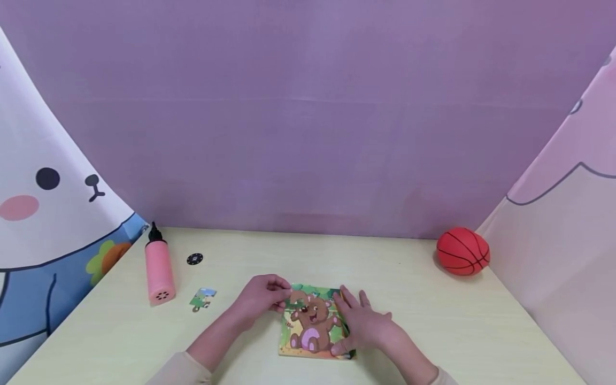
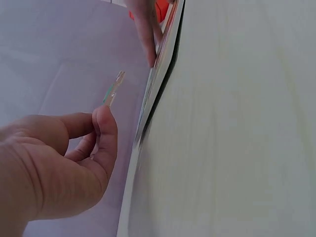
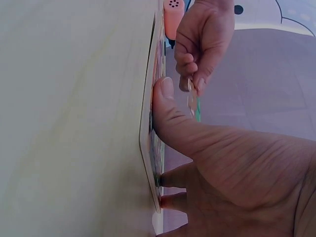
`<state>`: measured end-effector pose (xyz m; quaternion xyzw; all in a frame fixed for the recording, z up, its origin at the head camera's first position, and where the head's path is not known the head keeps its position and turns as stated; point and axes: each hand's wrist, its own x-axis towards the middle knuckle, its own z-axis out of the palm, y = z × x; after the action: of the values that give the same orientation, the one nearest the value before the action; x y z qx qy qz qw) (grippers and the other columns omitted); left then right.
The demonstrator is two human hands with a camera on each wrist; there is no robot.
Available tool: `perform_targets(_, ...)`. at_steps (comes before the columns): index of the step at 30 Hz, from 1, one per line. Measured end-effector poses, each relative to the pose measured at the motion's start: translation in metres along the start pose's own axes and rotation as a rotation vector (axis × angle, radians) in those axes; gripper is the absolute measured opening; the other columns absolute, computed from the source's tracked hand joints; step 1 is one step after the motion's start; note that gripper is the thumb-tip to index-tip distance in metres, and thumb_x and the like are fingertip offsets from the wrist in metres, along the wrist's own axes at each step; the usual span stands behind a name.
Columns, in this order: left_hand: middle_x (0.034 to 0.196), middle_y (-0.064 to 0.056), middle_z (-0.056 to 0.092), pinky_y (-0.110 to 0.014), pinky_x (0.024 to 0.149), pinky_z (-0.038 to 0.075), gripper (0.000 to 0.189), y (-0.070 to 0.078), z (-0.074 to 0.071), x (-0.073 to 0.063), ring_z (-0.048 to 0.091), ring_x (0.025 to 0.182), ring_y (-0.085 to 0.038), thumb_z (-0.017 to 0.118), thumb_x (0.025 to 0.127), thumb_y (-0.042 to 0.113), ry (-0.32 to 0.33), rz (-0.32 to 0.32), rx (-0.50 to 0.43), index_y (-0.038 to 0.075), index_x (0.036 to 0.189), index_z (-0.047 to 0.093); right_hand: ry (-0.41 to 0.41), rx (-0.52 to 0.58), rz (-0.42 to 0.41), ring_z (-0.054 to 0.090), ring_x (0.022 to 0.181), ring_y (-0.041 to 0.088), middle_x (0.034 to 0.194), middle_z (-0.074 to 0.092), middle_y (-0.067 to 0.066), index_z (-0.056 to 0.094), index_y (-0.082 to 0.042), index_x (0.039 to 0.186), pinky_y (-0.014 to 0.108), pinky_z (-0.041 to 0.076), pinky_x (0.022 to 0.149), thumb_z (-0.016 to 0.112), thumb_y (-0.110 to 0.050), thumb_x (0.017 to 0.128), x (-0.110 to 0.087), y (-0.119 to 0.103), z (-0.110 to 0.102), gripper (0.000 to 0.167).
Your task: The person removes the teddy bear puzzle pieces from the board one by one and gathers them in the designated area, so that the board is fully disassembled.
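The table (image 1: 414, 294) carries the bear puzzle (image 1: 312, 323), which lies picture side up, presumably within easy reach. The right hand (image 1: 363, 323) rests on its right side with fingers spread, grasping nothing, probably to steady it. The left hand (image 1: 262, 297) pinches a puzzle piece (image 2: 114, 90) by one end near the upper left corner, seemingly leaving the rest clear.

Passing room lies between the right hand (image 1: 364, 322) and the red ball (image 1: 463, 252); leftward, the pink bottle (image 1: 160, 271) obstructs.

The puzzle (image 1: 313, 323) looks like smooth board, the backdrop (image 1: 308, 133) cloth.
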<state>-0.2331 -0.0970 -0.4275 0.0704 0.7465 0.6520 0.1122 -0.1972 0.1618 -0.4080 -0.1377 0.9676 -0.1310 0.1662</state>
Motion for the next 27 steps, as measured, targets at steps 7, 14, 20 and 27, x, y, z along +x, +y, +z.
perform_targets(7,0.088,-0.015,0.065,-0.032,0.064,0.058,0.016,-0.004,-0.017,-0.004,0.061,0.068,-0.018,0.067,0.095,0.002,0.057,-0.018,0.026,-0.009,0.106,0.063,0.005,-0.004,-0.003,0.011,0.147,0.053,0.168,0.013,0.009,0.031,-0.012,0.159,0.091,0.017,0.086,0.085,-0.053,0.067,0.001,0.001,0.001,0.114)
perform_targets(14,0.088,-0.015,0.065,-0.031,0.064,0.059,0.018,-0.006,-0.033,-0.012,0.061,0.069,-0.019,0.066,0.095,0.001,0.08,-0.024,0.037,-0.011,0.108,0.062,0.004,0.002,-0.002,0.011,0.147,0.053,0.168,0.014,0.01,0.031,-0.012,0.159,0.091,0.017,0.086,0.085,-0.053,0.068,0.001,0.0,0.001,0.113)
perform_targets(20,0.088,-0.014,0.065,-0.03,0.066,0.059,0.018,-0.008,-0.044,-0.017,0.062,0.071,-0.018,0.065,0.095,0.001,0.088,-0.037,0.038,-0.011,0.108,0.062,0.002,-0.002,-0.002,0.011,0.147,0.053,0.168,0.014,0.01,0.031,-0.012,0.159,0.091,0.017,0.086,0.085,-0.053,0.068,0.0,0.0,0.0,0.113)
perform_targets(27,0.09,-0.015,0.064,-0.03,0.066,0.059,0.018,-0.013,-0.054,-0.02,0.062,0.072,-0.019,0.064,0.096,0.0,0.102,-0.055,0.038,-0.012,0.109,0.06,0.001,-0.005,0.003,0.011,0.147,0.053,0.168,0.013,0.009,0.031,-0.013,0.159,0.091,0.017,0.086,0.085,-0.053,0.067,0.002,0.0,0.001,0.114)
